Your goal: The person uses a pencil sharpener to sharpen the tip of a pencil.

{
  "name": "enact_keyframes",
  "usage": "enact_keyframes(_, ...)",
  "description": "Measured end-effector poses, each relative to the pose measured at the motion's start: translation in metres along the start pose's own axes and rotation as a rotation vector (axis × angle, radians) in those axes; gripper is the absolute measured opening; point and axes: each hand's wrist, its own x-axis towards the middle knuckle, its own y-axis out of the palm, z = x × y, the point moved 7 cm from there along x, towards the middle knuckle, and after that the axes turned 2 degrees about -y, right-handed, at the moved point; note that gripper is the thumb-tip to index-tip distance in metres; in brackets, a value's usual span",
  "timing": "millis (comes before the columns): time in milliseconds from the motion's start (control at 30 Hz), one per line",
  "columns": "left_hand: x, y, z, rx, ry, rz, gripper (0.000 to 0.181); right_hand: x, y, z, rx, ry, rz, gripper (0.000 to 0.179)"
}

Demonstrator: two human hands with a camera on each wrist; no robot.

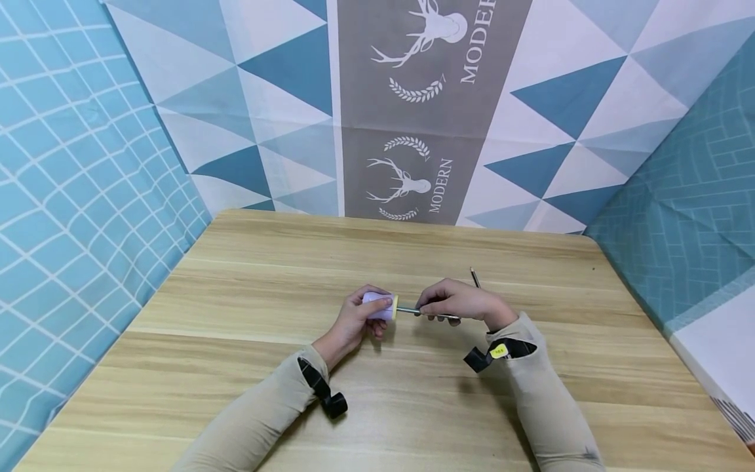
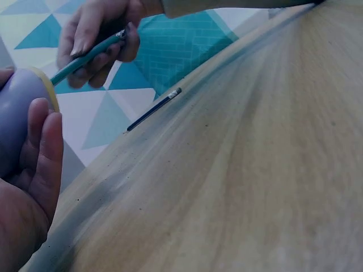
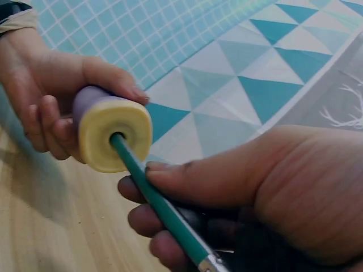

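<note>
My left hand (image 1: 352, 320) grips a purple pencil sharpener (image 1: 377, 308) with a yellow end, held just above the table. In the right wrist view, the yellow end (image 3: 97, 136) faces the camera and has a round hole in its middle. A green pencil (image 3: 176, 224) has its front end inside that hole, so its tip is hidden. My right hand (image 1: 457, 301) pinches the pencil between thumb and fingers, a short way from the sharpener. Towards its back end the pencil shows a silvery band.
A second, dark pencil (image 2: 154, 109) lies on the wooden table (image 1: 265, 262), beyond my right hand. Patterned cloth (image 1: 289, 111) hangs behind the table and along both sides. Black straps with small cameras (image 1: 335, 405) sit on both wrists.
</note>
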Motion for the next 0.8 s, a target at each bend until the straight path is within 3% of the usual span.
enact_keyframes(267,0.0,0.0,0.001,0.006,0.021,0.007,0.013,0.006,0.006,-0.001,0.084,0.023,-0.051,0.014)
enact_keyframes(367,0.0,-0.003,0.001,0.011,0.022,-0.011,0.015,0.008,0.006,0.001,0.071,0.035,-0.091,0.014)
enact_keyframes(500,0.0,-0.007,0.0,0.02,0.021,-0.051,0.014,0.011,0.005,0.006,-0.07,0.008,-0.145,0.014)
enact_keyframes(633,0.001,-0.01,-0.001,0.008,0.017,-0.078,0.012,0.01,0.002,0.012,-0.246,-0.093,-0.211,0.015)
enact_keyframes(800,0.001,-0.011,-0.002,0.001,-0.005,-0.09,0.012,0.003,0.003,0.021,-0.374,-0.195,-0.287,0.018)
